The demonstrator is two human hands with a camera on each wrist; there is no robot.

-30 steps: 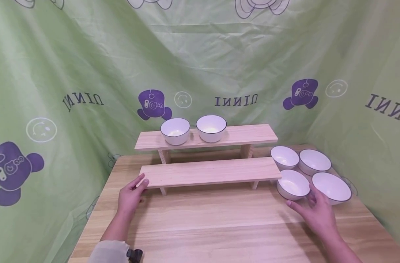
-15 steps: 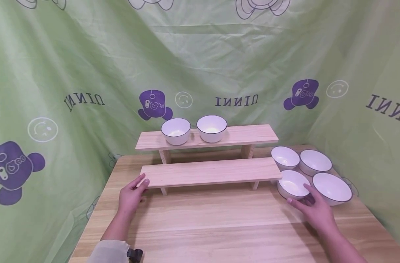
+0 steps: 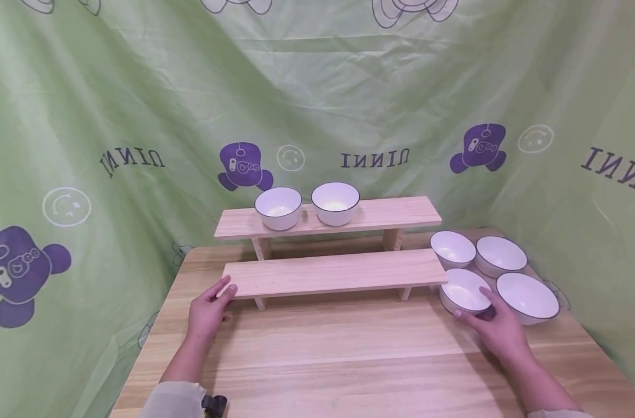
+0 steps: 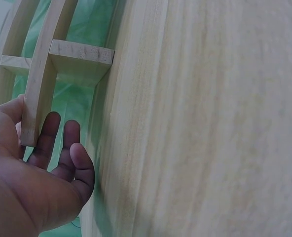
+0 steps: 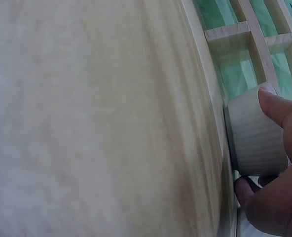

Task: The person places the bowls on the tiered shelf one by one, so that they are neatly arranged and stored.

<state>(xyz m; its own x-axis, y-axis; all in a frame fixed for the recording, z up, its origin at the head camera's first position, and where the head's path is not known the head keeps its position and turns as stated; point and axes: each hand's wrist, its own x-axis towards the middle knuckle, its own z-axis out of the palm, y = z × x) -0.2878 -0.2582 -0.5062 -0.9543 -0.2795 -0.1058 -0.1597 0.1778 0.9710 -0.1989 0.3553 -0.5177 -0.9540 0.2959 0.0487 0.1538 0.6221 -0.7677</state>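
Between thumb and fingers, the left hand (image 3: pixel 206 312) holds the left end of the low front shelf (image 3: pixel 333 275); the left wrist view shows the hand (image 4: pixel 42 173) around the board's end (image 4: pixel 32 118). At the right, the right hand (image 3: pixel 500 331) grips the near white bowl (image 3: pixel 464 290), its thumb at the front and a finger over the rim. In the right wrist view the thumb of that hand (image 5: pixel 279 182) lies on the side of the bowl (image 5: pixel 257 133), which stands on the table beside the shelf's end.
Behind the front shelf stands a higher shelf (image 3: pixel 390 213) bearing two white bowls (image 3: pixel 279 210) (image 3: pixel 335 204). Three more bowls (image 3: pixel 452 249) (image 3: pixel 500 255) (image 3: pixel 527 297) stand around the gripped one on the wooden table (image 3: pixel 317 360). A green curtain (image 3: pixel 317 87) hangs behind.
The right hand has moved slightly left and closed on the near bowl, a finger now reaching over its rim. The left hand has kept its place on the shelf's end.
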